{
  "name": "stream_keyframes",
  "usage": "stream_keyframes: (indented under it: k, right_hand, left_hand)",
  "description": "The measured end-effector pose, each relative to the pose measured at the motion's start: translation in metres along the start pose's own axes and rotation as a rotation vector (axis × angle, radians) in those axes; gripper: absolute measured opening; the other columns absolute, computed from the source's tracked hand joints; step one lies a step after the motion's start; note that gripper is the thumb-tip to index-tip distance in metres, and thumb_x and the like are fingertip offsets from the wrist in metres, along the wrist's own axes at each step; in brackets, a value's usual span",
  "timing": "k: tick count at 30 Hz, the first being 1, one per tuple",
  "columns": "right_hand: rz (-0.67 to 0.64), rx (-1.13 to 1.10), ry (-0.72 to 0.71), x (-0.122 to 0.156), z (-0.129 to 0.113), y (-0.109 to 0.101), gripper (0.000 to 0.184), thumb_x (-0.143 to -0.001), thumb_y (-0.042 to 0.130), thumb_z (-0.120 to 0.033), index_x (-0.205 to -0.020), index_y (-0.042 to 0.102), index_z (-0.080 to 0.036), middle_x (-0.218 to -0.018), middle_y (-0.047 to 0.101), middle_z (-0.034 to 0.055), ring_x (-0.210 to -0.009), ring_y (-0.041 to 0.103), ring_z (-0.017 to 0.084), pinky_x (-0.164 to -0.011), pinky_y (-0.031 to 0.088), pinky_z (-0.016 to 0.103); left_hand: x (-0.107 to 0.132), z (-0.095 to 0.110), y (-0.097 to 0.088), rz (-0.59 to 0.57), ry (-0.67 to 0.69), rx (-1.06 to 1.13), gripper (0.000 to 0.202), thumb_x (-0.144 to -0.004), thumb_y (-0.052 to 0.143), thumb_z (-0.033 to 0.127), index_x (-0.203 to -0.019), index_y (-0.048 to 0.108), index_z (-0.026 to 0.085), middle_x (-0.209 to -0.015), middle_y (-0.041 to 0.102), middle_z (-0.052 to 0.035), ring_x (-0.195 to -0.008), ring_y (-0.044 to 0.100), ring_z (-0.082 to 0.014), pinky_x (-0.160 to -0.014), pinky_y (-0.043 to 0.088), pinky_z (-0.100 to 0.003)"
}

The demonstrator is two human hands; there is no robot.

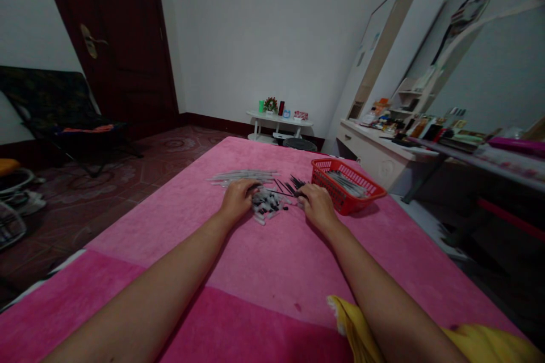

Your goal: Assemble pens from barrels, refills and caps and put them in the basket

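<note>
My left hand rests at the left edge of a loose pile of small white and black pen caps, its fingers curled inward; what they hold, if anything, is hidden. My right hand is bent at the right of the pile, fingertips drawn together by a bunch of thin dark sticks that look like pen refills. I cannot make out whether one is between them. Behind the left hand lies a row of pale, slender pen barrels. Beside the right hand stands a red plastic basket with several pen-like sticks inside.
Everything lies on a pink cloth covering the work surface. Yellow fabric sits under my right forearm. A cluttered dressing table stands at right, a small white table at the back, and a folding chair at left.
</note>
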State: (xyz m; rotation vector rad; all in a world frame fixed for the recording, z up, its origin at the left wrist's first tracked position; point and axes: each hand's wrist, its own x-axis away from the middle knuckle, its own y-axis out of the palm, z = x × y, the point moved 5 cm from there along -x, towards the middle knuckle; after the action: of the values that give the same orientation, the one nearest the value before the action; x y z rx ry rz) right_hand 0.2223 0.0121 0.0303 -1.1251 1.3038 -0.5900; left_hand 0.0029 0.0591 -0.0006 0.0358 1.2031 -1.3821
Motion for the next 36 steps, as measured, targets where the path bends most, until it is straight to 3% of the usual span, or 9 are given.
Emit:
stream_keyframes:
  k: [18, 28, 36]
  right_hand:
    - [0.037, 0.08, -0.094, -0.002, -0.015, -0.016, 0.026, -0.082, 0.051, -0.009, -0.099, 0.068, -0.02, -0.096, 0.064, 0.0069, -0.094, 0.05, 0.021, -0.084, 0.03, 0.033]
    - [0.047, 0.184, -0.121, -0.004, -0.023, -0.023, 0.026, -0.085, 0.048, -0.01, -0.097, 0.069, -0.02, -0.092, 0.062, 0.0075, -0.091, 0.048, 0.022, -0.082, 0.028, 0.034]
    - [0.072, 0.055, -0.157, -0.006, -0.041, -0.02, 0.022, -0.083, 0.052, -0.012, -0.095, 0.069, -0.02, -0.095, 0.064, 0.0077, -0.095, 0.051, 0.022, -0.084, 0.031, 0.033]
  left_hand:
    - [0.001, 0.009, 0.004, -0.086, 0.084, -0.047, 0.022, -0.082, 0.057, 0.017, -0.1, 0.07, 0.021, -0.097, 0.072, -0.0061, -0.092, 0.063, -0.0212, -0.086, 0.047, -0.035]
    - [0.001, 0.011, 0.001, -0.059, 0.108, -0.004, 0.02, -0.082, 0.059, 0.015, -0.098, 0.069, 0.02, -0.095, 0.071, -0.0061, -0.09, 0.062, -0.0205, -0.083, 0.046, -0.034]
    - [0.001, 0.022, 0.005, -0.09, 0.106, 0.038, 0.02, -0.081, 0.06, 0.015, -0.097, 0.071, 0.02, -0.092, 0.071, -0.0068, -0.089, 0.063, -0.0208, -0.085, 0.046, -0.035]
